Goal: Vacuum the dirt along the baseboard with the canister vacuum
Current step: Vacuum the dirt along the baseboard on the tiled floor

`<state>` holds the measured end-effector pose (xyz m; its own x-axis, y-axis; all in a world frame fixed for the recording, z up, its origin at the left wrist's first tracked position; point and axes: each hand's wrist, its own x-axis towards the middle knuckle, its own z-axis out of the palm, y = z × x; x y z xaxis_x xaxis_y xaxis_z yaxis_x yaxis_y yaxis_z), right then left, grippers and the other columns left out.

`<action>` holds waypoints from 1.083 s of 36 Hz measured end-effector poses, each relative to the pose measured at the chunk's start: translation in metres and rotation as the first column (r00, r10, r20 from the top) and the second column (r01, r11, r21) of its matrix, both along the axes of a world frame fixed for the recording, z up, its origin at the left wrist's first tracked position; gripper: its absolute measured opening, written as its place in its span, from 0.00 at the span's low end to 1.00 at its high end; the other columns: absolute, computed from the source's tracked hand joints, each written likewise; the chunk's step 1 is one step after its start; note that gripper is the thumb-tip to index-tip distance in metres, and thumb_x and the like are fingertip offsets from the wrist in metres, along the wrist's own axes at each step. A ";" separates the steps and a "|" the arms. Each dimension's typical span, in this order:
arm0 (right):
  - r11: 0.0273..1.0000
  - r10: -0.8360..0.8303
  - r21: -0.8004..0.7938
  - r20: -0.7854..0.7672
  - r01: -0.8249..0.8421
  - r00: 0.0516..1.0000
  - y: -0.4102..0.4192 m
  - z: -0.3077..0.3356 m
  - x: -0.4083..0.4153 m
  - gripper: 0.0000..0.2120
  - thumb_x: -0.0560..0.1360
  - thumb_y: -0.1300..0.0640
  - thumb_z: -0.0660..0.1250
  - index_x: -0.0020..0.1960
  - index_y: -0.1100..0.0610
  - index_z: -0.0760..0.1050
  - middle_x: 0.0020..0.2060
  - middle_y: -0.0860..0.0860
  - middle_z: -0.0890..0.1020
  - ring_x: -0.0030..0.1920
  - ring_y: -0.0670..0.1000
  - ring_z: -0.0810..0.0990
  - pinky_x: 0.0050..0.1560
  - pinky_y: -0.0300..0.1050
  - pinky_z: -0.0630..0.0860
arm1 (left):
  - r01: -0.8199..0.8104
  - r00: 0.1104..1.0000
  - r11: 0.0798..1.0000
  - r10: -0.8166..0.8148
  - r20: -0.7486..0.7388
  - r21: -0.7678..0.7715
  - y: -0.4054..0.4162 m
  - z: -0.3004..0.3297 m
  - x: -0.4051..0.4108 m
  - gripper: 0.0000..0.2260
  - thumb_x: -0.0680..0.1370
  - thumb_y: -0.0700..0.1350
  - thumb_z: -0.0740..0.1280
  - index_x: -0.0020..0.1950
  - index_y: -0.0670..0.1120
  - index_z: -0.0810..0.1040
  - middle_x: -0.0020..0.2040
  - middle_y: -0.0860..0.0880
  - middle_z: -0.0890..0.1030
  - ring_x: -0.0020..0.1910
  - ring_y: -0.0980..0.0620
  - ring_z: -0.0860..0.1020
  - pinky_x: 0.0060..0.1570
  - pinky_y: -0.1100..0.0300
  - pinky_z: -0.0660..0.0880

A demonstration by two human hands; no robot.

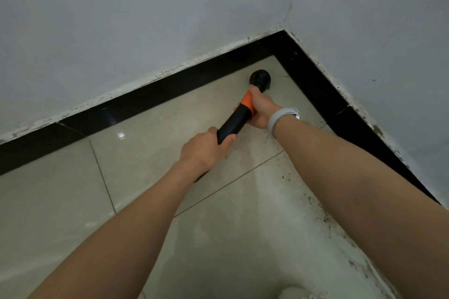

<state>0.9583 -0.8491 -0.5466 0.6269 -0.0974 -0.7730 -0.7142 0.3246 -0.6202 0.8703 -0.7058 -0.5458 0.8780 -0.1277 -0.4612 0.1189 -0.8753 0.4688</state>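
Head view: both hands' grip, left (pixel 206 150) and right (pixel 261 110), curled round vacuum wand (pixel 233 124).

Vacuum wand (pixel 233 122): no readable text or brand.
Wristband (pixel 281 118): no legible marking.
Baseboard (pixel 155 94): no text.
Wall (pixel 145 19): no signs or numbers.

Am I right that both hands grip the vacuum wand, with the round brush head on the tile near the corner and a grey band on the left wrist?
Not quite: the head view shows the grey band on the right wrist. The rest holds: the left hand and right hand both grip the vacuum wand, and the round brush head sits on the tile near the corner.
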 end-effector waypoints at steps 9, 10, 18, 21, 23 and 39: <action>0.989 0.149 0.029 -0.046 -0.148 0.988 0.072 -0.019 -0.047 0.19 0.81 0.44 0.58 0.61 0.59 0.65 0.46 0.57 0.75 0.47 0.59 0.79 0.52 0.58 0.80 | -0.164 0.984 0.986 0.166 -0.069 0.029 0.056 -0.006 -0.058 0.24 0.79 0.65 0.50 0.46 0.45 0.71 0.38 0.46 0.78 0.38 0.45 0.79 0.43 0.51 0.77; 0.987 0.155 0.059 -0.063 -0.151 0.986 0.076 -0.020 -0.057 0.19 0.81 0.44 0.58 0.60 0.59 0.65 0.48 0.57 0.75 0.48 0.59 0.79 0.49 0.58 0.80 | -0.167 0.982 0.986 0.167 -0.086 0.014 0.062 -0.007 -0.067 0.25 0.79 0.65 0.51 0.46 0.45 0.71 0.38 0.45 0.79 0.38 0.45 0.79 0.44 0.50 0.78; 0.974 0.209 0.113 -0.135 -0.195 0.968 0.102 -0.013 -0.110 0.14 0.81 0.45 0.57 0.54 0.57 0.65 0.46 0.56 0.74 0.47 0.57 0.77 0.49 0.56 0.77 | -0.226 0.970 0.972 0.219 -0.109 -0.057 0.096 -0.005 -0.127 0.24 0.78 0.66 0.51 0.49 0.47 0.74 0.39 0.46 0.82 0.38 0.47 0.81 0.46 0.48 0.79; 0.963 0.266 0.094 -0.157 -0.254 0.951 0.121 -0.011 -0.130 0.14 0.81 0.45 0.57 0.55 0.56 0.66 0.49 0.55 0.75 0.53 0.57 0.76 0.52 0.55 0.78 | -0.299 0.953 0.954 0.298 -0.043 0.003 0.107 -0.005 -0.155 0.24 0.79 0.65 0.49 0.46 0.49 0.74 0.38 0.47 0.81 0.38 0.47 0.81 0.44 0.50 0.79; 0.948 0.317 0.096 -0.173 -0.304 0.933 0.138 -0.010 -0.146 0.16 0.81 0.44 0.57 0.59 0.56 0.66 0.54 0.56 0.75 0.56 0.58 0.77 0.53 0.55 0.78 | -0.333 0.941 0.942 0.335 -0.040 0.045 0.115 -0.006 -0.173 0.24 0.79 0.65 0.47 0.46 0.49 0.74 0.37 0.47 0.81 0.37 0.47 0.81 0.44 0.51 0.79; 0.860 0.510 0.129 -0.280 -0.494 0.814 0.171 -0.008 -0.249 0.15 0.82 0.43 0.54 0.55 0.55 0.68 0.57 0.57 0.76 0.57 0.57 0.77 0.52 0.48 0.78 | -0.329 0.938 0.940 0.336 -0.085 0.084 0.149 -0.002 -0.268 0.17 0.80 0.60 0.52 0.43 0.49 0.70 0.33 0.48 0.76 0.35 0.44 0.76 0.34 0.53 0.66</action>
